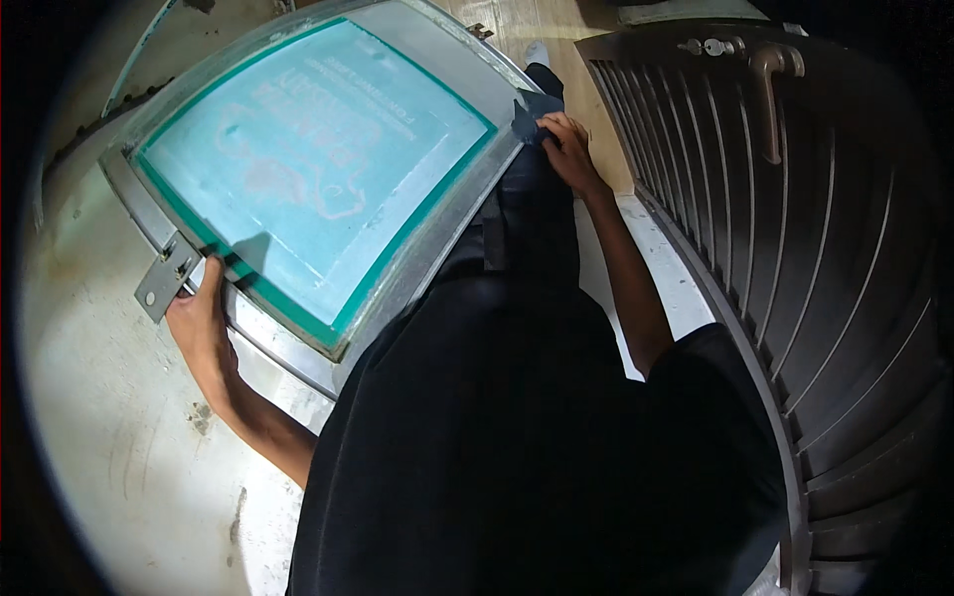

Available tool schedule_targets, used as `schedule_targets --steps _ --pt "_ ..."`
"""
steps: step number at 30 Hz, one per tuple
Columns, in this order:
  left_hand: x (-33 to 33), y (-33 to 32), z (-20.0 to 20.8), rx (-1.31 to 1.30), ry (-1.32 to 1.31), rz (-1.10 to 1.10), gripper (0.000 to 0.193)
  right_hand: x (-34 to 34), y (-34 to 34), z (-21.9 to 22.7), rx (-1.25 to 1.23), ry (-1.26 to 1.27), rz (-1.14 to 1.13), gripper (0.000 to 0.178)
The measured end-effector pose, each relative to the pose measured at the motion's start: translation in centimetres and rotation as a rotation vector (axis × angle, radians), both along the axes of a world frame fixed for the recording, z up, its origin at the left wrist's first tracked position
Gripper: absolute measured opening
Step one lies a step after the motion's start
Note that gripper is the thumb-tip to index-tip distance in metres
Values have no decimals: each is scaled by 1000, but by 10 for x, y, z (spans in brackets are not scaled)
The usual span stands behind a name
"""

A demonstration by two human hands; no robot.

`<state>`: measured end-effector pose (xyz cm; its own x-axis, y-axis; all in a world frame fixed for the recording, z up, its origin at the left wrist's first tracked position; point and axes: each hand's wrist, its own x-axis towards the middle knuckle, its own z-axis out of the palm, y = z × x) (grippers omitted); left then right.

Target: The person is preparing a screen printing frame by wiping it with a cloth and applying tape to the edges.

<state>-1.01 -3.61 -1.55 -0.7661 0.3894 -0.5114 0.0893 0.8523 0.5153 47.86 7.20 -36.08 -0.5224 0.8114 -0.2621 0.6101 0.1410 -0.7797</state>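
A silk-screen printing frame (338, 372) with grey metal sides lies tilted in front of me. Its pale turquoise mesh (397, 159) carries a faint printed design and has a darker green border. At the frame's near left side, my left hand (204, 323) is closed around the edge, thumb on top, beside a metal bracket (164, 278) with a hole in it. My right hand (568, 151) pinches a small dark cloth-like piece (527, 114) at the right edge of the frame. The exact kind of that piece is unclear.
On the right stands a dark slatted door (735, 199) with a handle (773, 99) and keys (711, 47). A stained whitish surface (129, 417) spreads at the left. Wooden flooring (596, 109) shows beyond my leg (542, 209).
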Motion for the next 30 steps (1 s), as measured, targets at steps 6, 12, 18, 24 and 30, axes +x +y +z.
schedule_targets --steps 6,12,18,24,30 --pt "9 -2 -7 -19 144 -63 35 -17 -7 56 -12 -63 94 27" --pt "17 -4 -11 -33 126 -49 34 -13 -21 98 -97 -15 121 21" --pt "17 5 -6 -37 118 -45 32 -34 -18 148 -112 23 226 23" --pt "5 1 7 -57 127 -50 30 -71 -21 196 -206 40 375 14" --pt "19 24 18 -216 93 -88 31 -35 -24 117 156 -67 297 12"
